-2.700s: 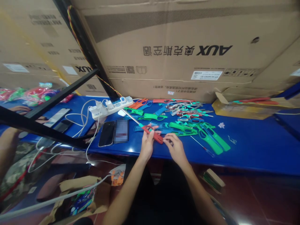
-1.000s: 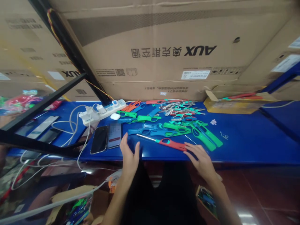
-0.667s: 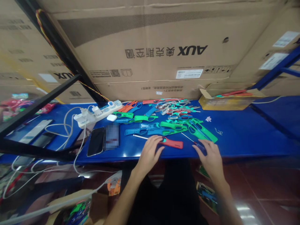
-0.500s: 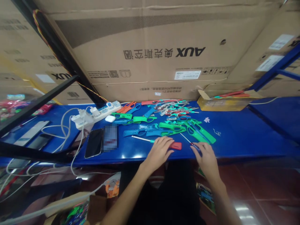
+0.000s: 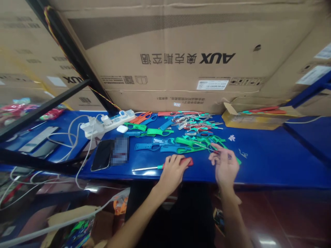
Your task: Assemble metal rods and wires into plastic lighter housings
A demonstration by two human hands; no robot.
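My left hand [image 5: 172, 172] is closed over a red long-nosed lighter [image 5: 189, 161] near the table's front edge. The lighter's metal tube and green collar stick out to the left; most of its body is under my fingers. In my right hand [image 5: 227, 167] is a screwdriver [image 5: 207, 147], its thin shaft pointing left and away from me over the green casings. My fingers hide most of its handle. Just behind both hands lie blue lighter casings [image 5: 172, 148] and green lighter casings [image 5: 190, 142]. A pile of metal lighter tubes with wires [image 5: 192, 122] lies farther back.
A cardboard box [image 5: 258, 120] with red lighters stands at the back right. Left are a phone [image 5: 102, 155], a power strip [image 5: 117, 121] with cables, and a black rack post [image 5: 85, 69]. A large carton [image 5: 168, 41] walls off the back. Small white scraps [image 5: 243, 154] lie at right.
My left hand has swung the lighter so its tube lies lower and farther left. My right hand has turned and lifted, and the screwdriver shaft now lies flatter, pointing more to the left.
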